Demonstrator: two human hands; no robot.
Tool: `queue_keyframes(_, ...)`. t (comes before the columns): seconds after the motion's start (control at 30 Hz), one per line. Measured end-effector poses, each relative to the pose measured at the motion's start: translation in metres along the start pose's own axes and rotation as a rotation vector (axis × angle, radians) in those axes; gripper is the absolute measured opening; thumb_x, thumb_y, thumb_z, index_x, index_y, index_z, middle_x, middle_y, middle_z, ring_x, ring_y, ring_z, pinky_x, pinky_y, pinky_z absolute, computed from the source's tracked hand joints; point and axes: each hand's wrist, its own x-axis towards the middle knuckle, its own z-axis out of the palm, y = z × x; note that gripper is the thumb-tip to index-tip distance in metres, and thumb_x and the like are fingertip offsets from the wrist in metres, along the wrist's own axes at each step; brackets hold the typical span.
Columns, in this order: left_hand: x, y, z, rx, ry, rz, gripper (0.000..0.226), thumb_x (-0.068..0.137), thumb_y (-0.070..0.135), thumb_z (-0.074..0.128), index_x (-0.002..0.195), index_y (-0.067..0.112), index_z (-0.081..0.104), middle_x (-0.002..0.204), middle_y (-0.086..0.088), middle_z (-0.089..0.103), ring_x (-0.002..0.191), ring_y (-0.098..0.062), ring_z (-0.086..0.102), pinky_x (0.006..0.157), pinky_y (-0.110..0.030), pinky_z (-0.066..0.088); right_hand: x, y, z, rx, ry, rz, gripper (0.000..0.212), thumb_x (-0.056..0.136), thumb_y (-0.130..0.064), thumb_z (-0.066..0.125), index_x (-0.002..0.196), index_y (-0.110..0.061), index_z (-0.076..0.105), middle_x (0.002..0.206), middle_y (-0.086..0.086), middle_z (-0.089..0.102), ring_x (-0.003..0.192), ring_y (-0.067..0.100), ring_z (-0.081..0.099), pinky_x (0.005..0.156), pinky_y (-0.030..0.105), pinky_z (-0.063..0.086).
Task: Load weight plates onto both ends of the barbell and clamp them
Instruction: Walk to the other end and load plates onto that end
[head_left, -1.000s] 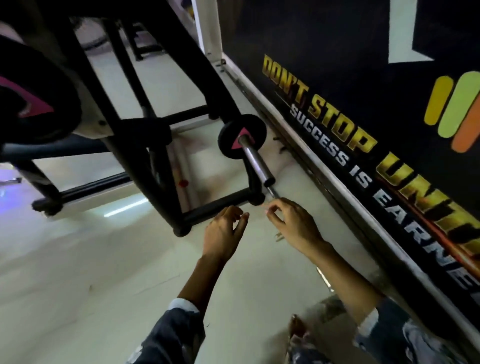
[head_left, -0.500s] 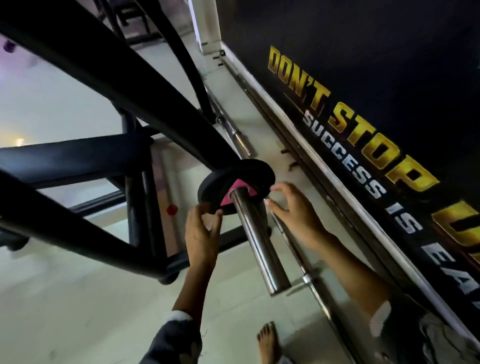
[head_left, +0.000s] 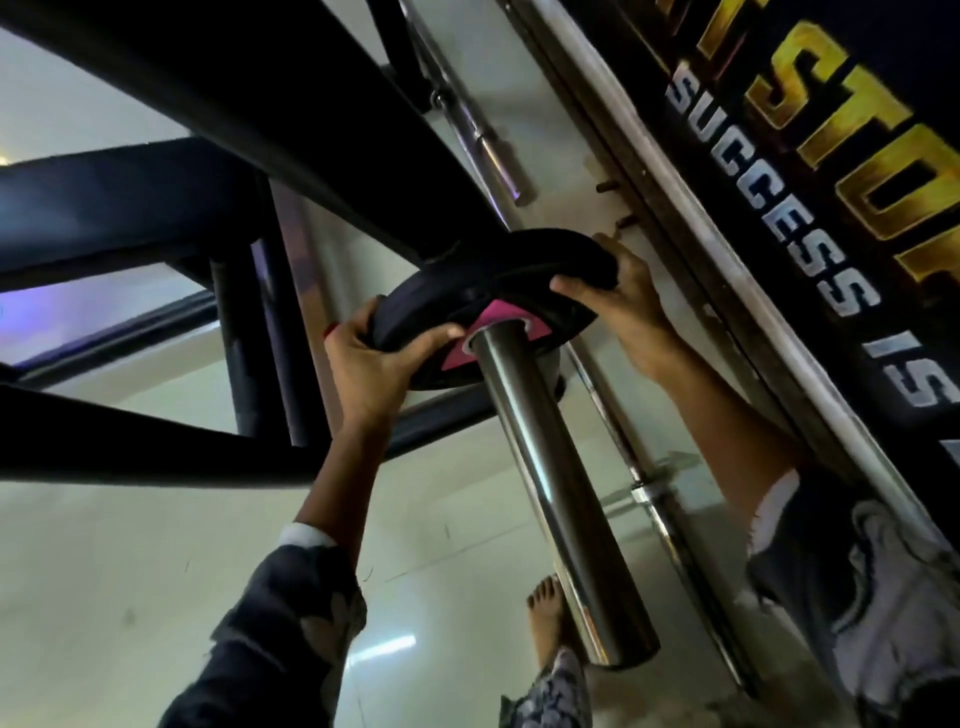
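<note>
Black round weight plate with pink label (head_left: 519, 262) sits on the chrome steel barbell sleeve (head_left: 550, 467), well apart from its free end. Left grip (head_left: 379, 364) and right grip (head_left: 618, 306) clasp the plate's opposite edges.

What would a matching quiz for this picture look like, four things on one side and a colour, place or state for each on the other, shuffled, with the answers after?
Things:
1 plate
2 left hand
3 foot
4 sleeve

Matches:
A bare, on the floor
B black with a pink mark
C shiny steel, runs through the plate
D grips the plate's left rim

Pairs: 1-B, 2-D, 3-A, 4-C.
</note>
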Motion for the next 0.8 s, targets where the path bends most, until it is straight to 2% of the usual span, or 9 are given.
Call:
queue_keyframes(0.07,-0.017,-0.001,0.0,0.012,0.026,0.01,0.039,0.051,0.053,0.083,0.08,0.034,0.066,0.07,0.019,0.07,0.073,-0.012,0.068,0.069,-0.033,0.058,-0.016,0.0,-0.003,0.013,-0.02,-0.014,0.031,0.062,-0.023,0.081,0.08,-0.026,0.055,0.083,-0.006,0.06,0.077,-0.001,0.059,0.074,0.015,0.048)
queue_keyframes(0.13,-0.043,-0.002,0.0,0.0,0.031,0.018,0.039,0.051,0.055,0.083,0.08,0.035,0.067,0.072,0.02,0.07,0.073,-0.01,0.068,0.069,-0.031,0.057,-0.041,-0.001,-0.01,0.006,-0.031,-0.013,0.032,0.056,-0.037,0.077,0.077,-0.026,0.055,0.079,-0.01,0.061,0.078,0.002,0.059,0.072,0.017,0.048)
queue_keyframes(0.27,-0.11,0.003,0.0,-0.017,0.05,0.019,0.036,0.05,0.057,0.082,0.079,0.041,0.066,0.071,0.021,0.069,0.07,-0.002,0.065,0.068,-0.023,0.054,-0.112,-0.001,-0.022,0.051,-0.029,0.011,0.031,0.057,-0.032,0.076,0.076,-0.025,0.051,0.065,-0.024,0.063,0.068,-0.01,0.057,0.062,0.007,0.044)
queue_keyframes(0.33,-0.15,0.007,0.001,0.001,0.064,-0.003,0.042,0.049,0.059,0.081,0.077,0.033,0.064,0.069,0.013,0.067,0.068,-0.008,0.062,0.065,-0.033,0.054,-0.153,0.0,-0.03,0.068,-0.003,0.03,0.031,0.055,-0.036,0.073,0.075,-0.025,0.051,0.063,-0.025,0.062,0.065,-0.011,0.055,0.061,0.005,0.042)
queue_keyframes(0.4,-0.198,0.017,0.002,0.034,0.072,-0.013,0.056,0.049,0.061,0.08,0.078,0.016,0.065,0.07,-0.001,0.065,0.068,-0.011,0.058,0.065,-0.038,0.052,-0.202,0.003,-0.043,0.085,0.017,0.059,0.031,0.054,-0.034,0.073,0.074,-0.024,0.051,0.061,-0.023,0.061,0.063,-0.011,0.053,0.06,0.005,0.041)
queue_keyframes(0.47,-0.247,0.03,0.001,0.053,0.058,-0.029,0.064,0.049,0.064,0.077,0.077,0.008,0.065,0.069,0.0,0.065,0.067,-0.006,0.055,0.064,-0.036,0.051,-0.256,0.006,-0.056,0.096,0.037,0.095,0.029,0.058,-0.022,0.077,0.074,-0.022,0.053,0.059,-0.021,0.062,0.061,-0.009,0.054,0.058,0.007,0.042)
queue_keyframes(0.57,-0.314,0.051,-0.006,0.022,-0.008,-0.105,0.056,0.049,0.065,0.078,0.074,0.017,0.065,0.064,0.016,0.065,0.062,0.001,0.057,0.063,-0.028,0.052,-0.331,0.006,-0.073,0.092,0.051,0.137,0.025,0.073,-0.002,0.072,0.075,-0.02,0.055,0.059,-0.019,0.065,0.06,-0.007,0.058,0.055,0.008,0.044)
queue_keyframes(0.7,-0.387,0.099,-0.039,-0.017,-0.034,-0.089,0.032,0.05,0.048,0.08,0.067,0.027,0.063,0.06,0.019,0.066,0.058,0.008,0.056,0.059,-0.018,0.049,-0.417,-0.03,-0.073,0.071,0.087,0.093,0.024,0.066,-0.015,0.079,0.072,-0.021,0.057,0.06,-0.019,0.066,0.061,-0.004,0.06,0.053,0.01,0.044)
queue_keyframes(0.8,-0.428,0.143,-0.087,-0.029,0.001,-0.049,0.033,0.048,0.046,0.08,0.072,0.029,0.065,0.065,0.025,0.068,0.062,0.009,0.059,0.06,-0.012,0.048,-0.471,-0.077,-0.055,0.094,0.064,0.011,0.021,0.062,-0.015,0.074,0.068,-0.022,0.054,0.055,-0.021,0.063,0.056,-0.008,0.056,0.052,0.007,0.041)
